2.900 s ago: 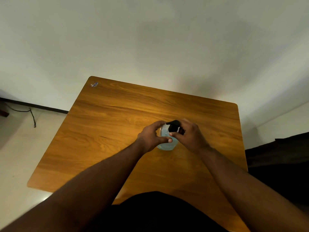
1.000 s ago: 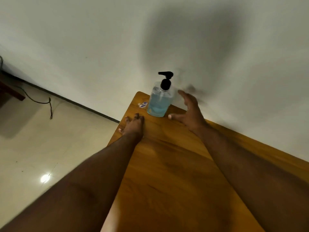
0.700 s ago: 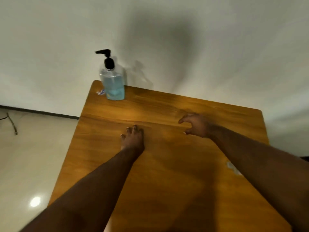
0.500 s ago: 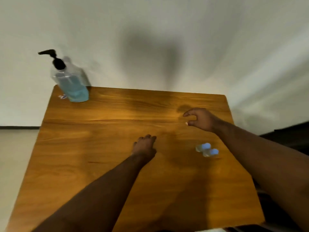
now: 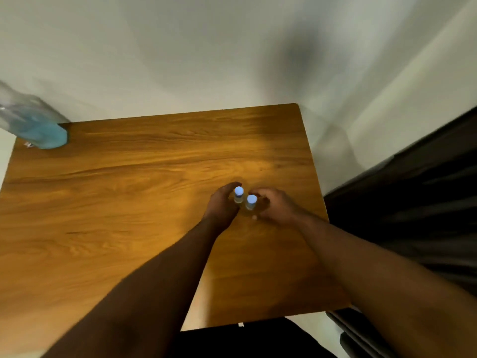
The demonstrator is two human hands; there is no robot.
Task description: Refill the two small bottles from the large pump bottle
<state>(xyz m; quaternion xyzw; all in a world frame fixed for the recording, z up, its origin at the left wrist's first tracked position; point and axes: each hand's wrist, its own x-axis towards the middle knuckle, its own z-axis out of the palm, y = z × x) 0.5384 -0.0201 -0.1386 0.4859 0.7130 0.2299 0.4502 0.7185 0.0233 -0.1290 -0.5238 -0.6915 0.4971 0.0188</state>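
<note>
So both hands are out over the middle-right part of the wooden table with the orange-brown grain point(image 5: 129, 202), each one at a small clear bottle. The left hand point(image 5: 221, 207) has its fingers curled round the small clear bottle with the pale blue cap point(image 5: 238, 195), which stands upright, cap poking up above the fingers. Right next to it, a touch nearer the person and to the right, is the second small clear bottle with a pale blue cap point(image 5: 251, 202), also upright, and the right hand point(image 5: 277, 207) is cupped round it from the right side with curled fingers and the thumb low in front. Looks like a hold on that one too, though the frame is blurry and I can't really see how firm the contact is. The two little bottles sit just beside each other between the hands; can't tell if they actually touch.

Way off to the left of the grip, at the far left corner of the table, is the large clear pump bottle with blue liquid point(image 5: 36, 125). It's smeared by motion blur and cut off by the frame edge, so the pump head isn't visible. A tiny scrap of something point(image 5: 28, 144) lies by its base. A white wall point(image 5: 232, 47) stands behind the table, and dark fabric point(image 5: 413, 202) lies to the right of the hands.
</note>
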